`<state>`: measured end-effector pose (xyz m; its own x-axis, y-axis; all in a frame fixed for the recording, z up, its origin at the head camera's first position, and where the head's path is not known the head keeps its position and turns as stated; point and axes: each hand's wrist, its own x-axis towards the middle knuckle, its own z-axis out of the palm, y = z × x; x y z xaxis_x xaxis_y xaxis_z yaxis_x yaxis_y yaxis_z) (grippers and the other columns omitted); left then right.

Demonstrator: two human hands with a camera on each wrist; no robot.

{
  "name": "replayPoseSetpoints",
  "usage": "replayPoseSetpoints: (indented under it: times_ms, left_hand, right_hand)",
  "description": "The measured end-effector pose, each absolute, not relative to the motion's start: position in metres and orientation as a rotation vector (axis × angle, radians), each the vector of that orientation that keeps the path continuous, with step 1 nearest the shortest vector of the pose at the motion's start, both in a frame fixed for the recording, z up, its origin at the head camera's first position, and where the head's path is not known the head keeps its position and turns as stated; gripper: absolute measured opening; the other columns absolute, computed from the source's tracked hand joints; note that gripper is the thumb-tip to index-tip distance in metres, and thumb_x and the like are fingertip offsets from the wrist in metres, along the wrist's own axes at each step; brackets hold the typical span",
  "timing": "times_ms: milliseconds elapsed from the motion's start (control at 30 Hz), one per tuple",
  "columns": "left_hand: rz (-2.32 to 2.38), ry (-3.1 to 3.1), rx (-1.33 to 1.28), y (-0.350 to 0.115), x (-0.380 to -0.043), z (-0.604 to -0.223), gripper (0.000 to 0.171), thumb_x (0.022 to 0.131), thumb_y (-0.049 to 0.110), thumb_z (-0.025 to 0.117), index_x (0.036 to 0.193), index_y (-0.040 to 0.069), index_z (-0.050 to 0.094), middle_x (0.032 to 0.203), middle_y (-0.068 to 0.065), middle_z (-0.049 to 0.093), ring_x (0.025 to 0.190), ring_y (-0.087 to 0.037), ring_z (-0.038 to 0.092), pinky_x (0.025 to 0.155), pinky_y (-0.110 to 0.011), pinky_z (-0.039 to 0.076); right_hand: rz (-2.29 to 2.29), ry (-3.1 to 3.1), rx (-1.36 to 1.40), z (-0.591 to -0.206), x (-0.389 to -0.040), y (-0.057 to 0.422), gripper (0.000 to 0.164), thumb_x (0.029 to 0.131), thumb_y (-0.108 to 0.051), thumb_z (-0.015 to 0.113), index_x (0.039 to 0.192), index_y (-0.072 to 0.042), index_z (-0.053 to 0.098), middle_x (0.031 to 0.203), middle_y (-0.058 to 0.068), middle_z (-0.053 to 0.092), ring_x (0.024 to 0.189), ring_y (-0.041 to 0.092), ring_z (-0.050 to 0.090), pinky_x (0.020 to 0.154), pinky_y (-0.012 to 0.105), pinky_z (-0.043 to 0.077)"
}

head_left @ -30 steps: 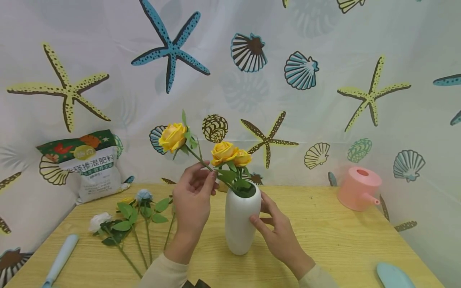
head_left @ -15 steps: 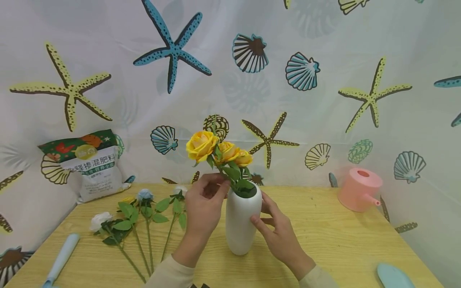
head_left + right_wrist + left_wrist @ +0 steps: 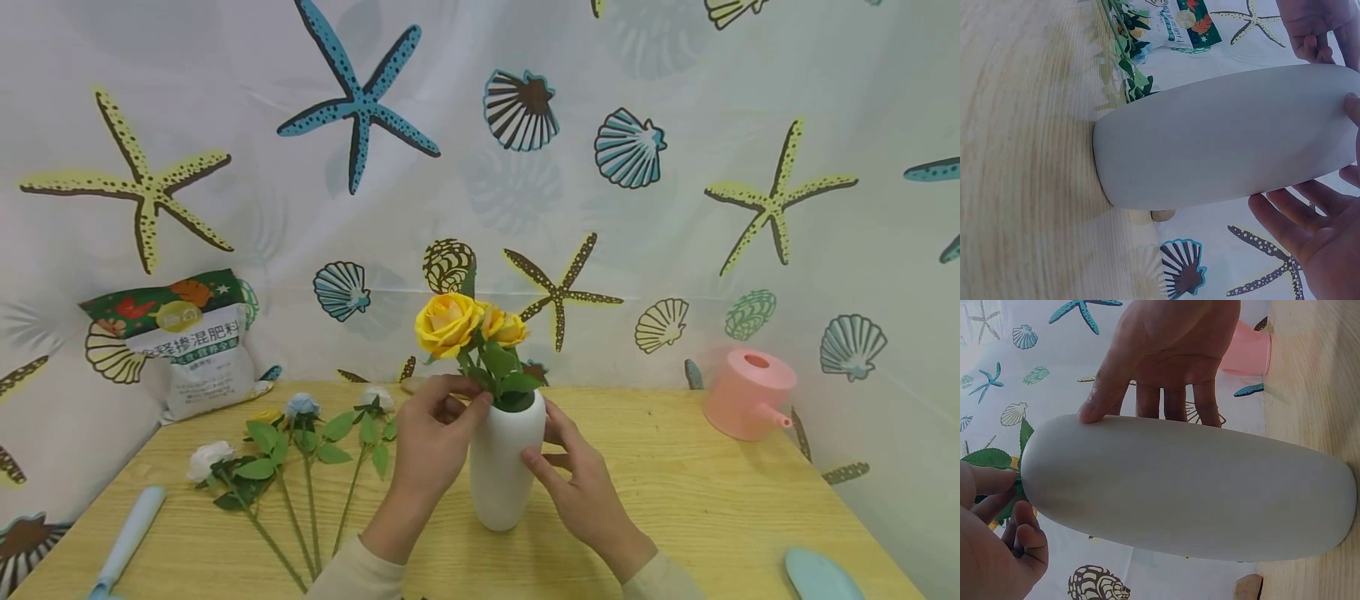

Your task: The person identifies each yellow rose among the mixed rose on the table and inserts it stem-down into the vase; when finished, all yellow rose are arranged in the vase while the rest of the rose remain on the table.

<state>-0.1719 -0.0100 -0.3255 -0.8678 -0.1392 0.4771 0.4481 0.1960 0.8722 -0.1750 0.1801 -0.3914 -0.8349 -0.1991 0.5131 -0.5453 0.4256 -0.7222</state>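
Observation:
A white vase point(image 3: 501, 475) stands upright on the wooden table, and yellow roses point(image 3: 506, 329) rise from its mouth. At the rim, my left hand point(image 3: 431, 446) pinches the stem of the front yellow rose point(image 3: 448, 325) between thumb and fingers, just below the leaves. The lower stem is hidden inside the vase. My right hand point(image 3: 581, 487) holds the vase's right side, thumb in front and fingers behind. In the left wrist view, the left fingers point(image 3: 1029, 540) are right at the mouth, beside green leaves point(image 3: 988, 459).
Left of the vase lie loose flowers: a blue rose point(image 3: 302, 406), a yellow one point(image 3: 266, 417) and white ones point(image 3: 208, 460). A fertilizer bag point(image 3: 202, 358) stands behind them. A pale blue handled tool point(image 3: 127, 542) lies front left, a pink watering can point(image 3: 750, 393) back right, a light blue object point(image 3: 821, 575) front right.
My left hand has brought the yellow rose rightward and down, its stem going into the vase beside the other roses. My right hand has stayed on the vase.

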Motion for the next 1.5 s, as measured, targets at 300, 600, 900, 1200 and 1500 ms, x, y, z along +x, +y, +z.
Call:
replayPoseSetpoints:
  times_ms: [300, 600, 900, 1200, 1500]
  left_hand:
    - [-1.715, -2.06, -0.29, -0.012, -0.171, -0.326, 0.005, 0.089, 0.008, 0.076, 0.092, 0.006, 0.075, 0.095, -0.009, 0.068, 0.063, -0.009, 0.053, 0.057, -0.022, 0.045]
    - [-1.719, -2.096, -0.284, -0.013, -0.172, -0.328, 0.005, 0.089, 0.009, 0.076, 0.092, 0.006, 0.076, 0.099, -0.01, 0.068, 0.062, -0.009, 0.052, 0.055, -0.023, 0.045]
    - [-1.761, -2.116, -0.277, -0.023, -0.17, -0.331, 0.011, 0.087, 0.013, 0.08, 0.096, 0.009, 0.076, 0.099, -0.009, 0.068, 0.064, -0.01, 0.055, 0.057, -0.022, 0.046]
    - [-1.685, -2.129, -0.211, -0.064, -0.173, -0.348, 0.015, 0.092, 0.015, 0.075, 0.104, 0.007, 0.074, 0.096, -0.012, 0.072, 0.066, -0.008, 0.062, 0.063, -0.021, 0.053]
    - [-1.507, -2.347, 0.21, -0.129, -0.178, -0.377, 0.023, 0.097, 0.02, 0.069, 0.115, 0.006, 0.07, 0.107, -0.018, 0.072, 0.067, -0.012, 0.067, 0.059, -0.026, 0.053]
  right_hand:
    - [1.379, -2.346, 0.625, -0.391, -0.174, 0.179, 0.062, 0.099, -0.016, 0.064, 0.155, -0.015, 0.037, 0.132, 0.011, 0.066, 0.118, 0.03, 0.066, 0.089, 0.032, 0.058]
    - [1.383, -2.361, 0.606, -0.392, -0.174, 0.178, 0.062, 0.1, -0.017, 0.064, 0.156, -0.015, 0.036, 0.133, 0.011, 0.065, 0.119, 0.03, 0.065, 0.089, 0.031, 0.058]
    - [1.399, -2.39, 0.565, -0.39, -0.172, 0.178, 0.062, 0.1, -0.019, 0.064, 0.156, -0.017, 0.036, 0.135, 0.01, 0.064, 0.12, 0.029, 0.065, 0.091, 0.03, 0.057]
    - [1.382, -2.361, 0.585, -0.39, -0.173, 0.178, 0.062, 0.099, -0.017, 0.065, 0.155, -0.014, 0.037, 0.134, 0.012, 0.065, 0.118, 0.03, 0.065, 0.088, 0.03, 0.058]
    - [1.392, -2.365, 0.547, -0.389, -0.171, 0.175, 0.064, 0.097, -0.018, 0.068, 0.154, -0.013, 0.039, 0.134, 0.013, 0.064, 0.117, 0.031, 0.066, 0.088, 0.028, 0.058]
